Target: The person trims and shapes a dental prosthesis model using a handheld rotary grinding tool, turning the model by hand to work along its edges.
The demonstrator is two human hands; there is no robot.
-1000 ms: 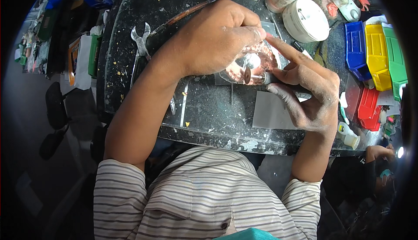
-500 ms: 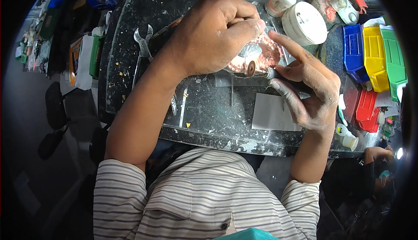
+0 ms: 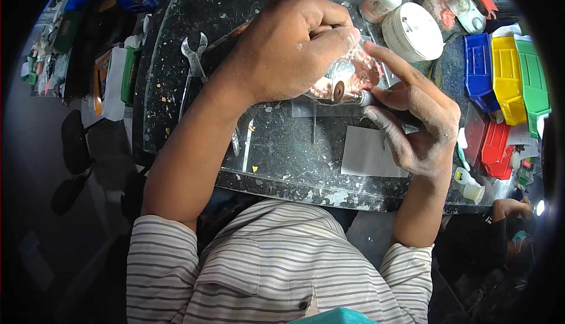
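My left hand (image 3: pixel 297 47) is closed, thumb pressed against the curled index finger; whatever it pinches is hidden from this view. In my right hand (image 3: pixel 421 115), dusted with pale powder, is a rotary handpiece (image 3: pixel 366 98), gripped between thumb and fingers. A small brown grinding disc (image 3: pixel 339 91) on a metal shank sticks out of it toward the left. Just beyond the disc are pink dental models (image 3: pixel 368 74) with a row of teeth, partly covered by my left hand. My right index finger reaches along their right side.
A wrench (image 3: pixel 193 53) lies left of my left forearm. The dark worktable (image 3: pixel 282 153) carries a pale paper square (image 3: pixel 371 152). At the back right stand a white tub (image 3: pixel 412 33) and a bottle (image 3: pixel 379 2). Coloured bins (image 3: pixel 507 74) line the right; a small white bottle (image 3: pixel 469 186) lies nearer.
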